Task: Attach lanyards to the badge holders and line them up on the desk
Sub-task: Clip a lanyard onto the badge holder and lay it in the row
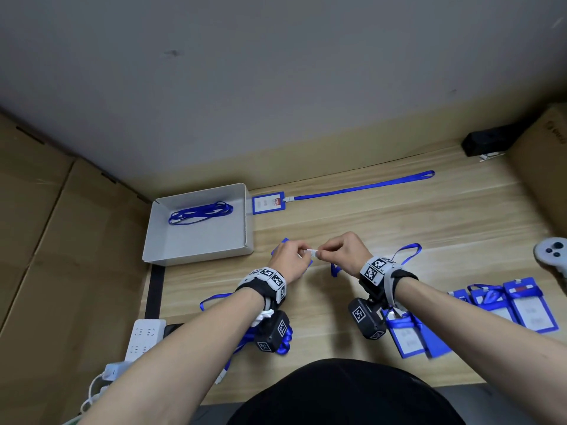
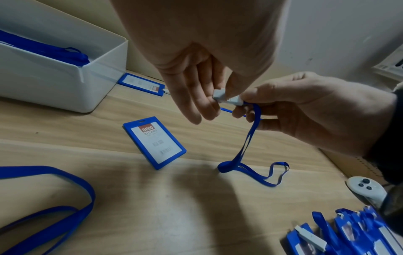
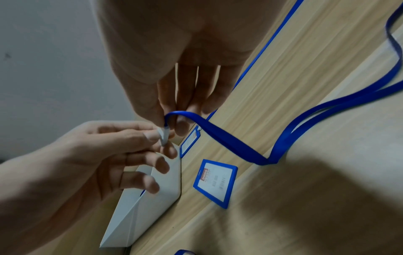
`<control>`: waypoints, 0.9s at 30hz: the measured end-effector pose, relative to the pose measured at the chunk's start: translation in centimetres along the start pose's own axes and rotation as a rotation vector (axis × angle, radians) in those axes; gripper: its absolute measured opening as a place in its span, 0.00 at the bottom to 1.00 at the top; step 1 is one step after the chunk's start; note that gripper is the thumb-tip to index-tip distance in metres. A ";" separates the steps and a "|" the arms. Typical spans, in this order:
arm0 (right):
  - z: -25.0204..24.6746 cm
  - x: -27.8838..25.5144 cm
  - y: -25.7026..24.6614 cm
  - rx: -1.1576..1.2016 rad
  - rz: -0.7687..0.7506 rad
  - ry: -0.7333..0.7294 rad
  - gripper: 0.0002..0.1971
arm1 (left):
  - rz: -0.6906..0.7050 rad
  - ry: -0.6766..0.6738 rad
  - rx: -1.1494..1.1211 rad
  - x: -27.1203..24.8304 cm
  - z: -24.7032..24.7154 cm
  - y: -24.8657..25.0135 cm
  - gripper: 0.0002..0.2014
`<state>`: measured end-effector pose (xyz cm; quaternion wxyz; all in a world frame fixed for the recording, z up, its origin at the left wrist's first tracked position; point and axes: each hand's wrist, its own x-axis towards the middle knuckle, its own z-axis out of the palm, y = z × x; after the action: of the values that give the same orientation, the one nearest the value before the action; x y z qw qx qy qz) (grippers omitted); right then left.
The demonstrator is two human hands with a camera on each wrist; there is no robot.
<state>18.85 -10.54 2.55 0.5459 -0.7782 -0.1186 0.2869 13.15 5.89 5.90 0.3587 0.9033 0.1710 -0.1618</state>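
Note:
Both hands meet above the desk middle and pinch the white plastic clip [image 1: 311,252] [image 2: 226,98] [image 3: 164,136] of a blue lanyard [image 1: 408,251] [image 2: 246,146] [image 3: 240,145]. My left hand [image 1: 291,259] [image 2: 196,96] holds the clip's free end; my right hand [image 1: 340,253] [image 3: 174,110] pinches the end where the strap joins. The strap trails down onto the desk to the right. A loose blue badge holder [image 2: 153,142] [image 3: 216,182] lies flat beneath my left hand, mostly hidden in the head view. One finished badge with its lanyard [image 1: 270,204] lies straight along the back edge.
A white box [image 1: 171,240] of spare lanyards [image 1: 201,212] stands at back left. Several badge holders [image 1: 503,311] are piled at the front right, more lanyards [image 1: 214,299] at the front left. A white controller [image 1: 552,256] lies far right, a power strip [image 1: 144,335] front left.

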 end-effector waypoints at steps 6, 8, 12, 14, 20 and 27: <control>0.1 0.0 0.6 -0.028 -0.034 -0.026 0.03 | -0.019 0.010 -0.067 0.2 1.0 -0.7 0.11; 0.1 0.1 1.1 -0.031 -0.015 -0.012 0.04 | -0.022 -0.018 -0.132 0.2 1.1 -1.1 0.12; 0.4 0.5 2.2 -0.040 0.029 -0.005 0.04 | -0.031 -0.059 -0.178 0.3 1.1 -1.8 0.18; 0.8 0.8 2.6 -0.024 0.041 -0.010 0.09 | -0.044 -0.081 -0.199 0.5 1.1 -2.3 0.22; 2.7 2.2 4.1 -0.024 0.090 -0.073 0.17 | -0.096 -0.144 -0.213 1.0 1.6 -4.0 0.26; 3.0 3.6 6.3 -0.064 0.211 -0.042 0.10 | -0.151 -0.059 -0.020 3.0 1.4 -6.7 0.19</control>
<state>19.26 -8.78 -5.09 0.4849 -0.7972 -0.0567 0.3551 12.70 10.08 -0.27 0.3595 0.8789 0.2294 -0.2134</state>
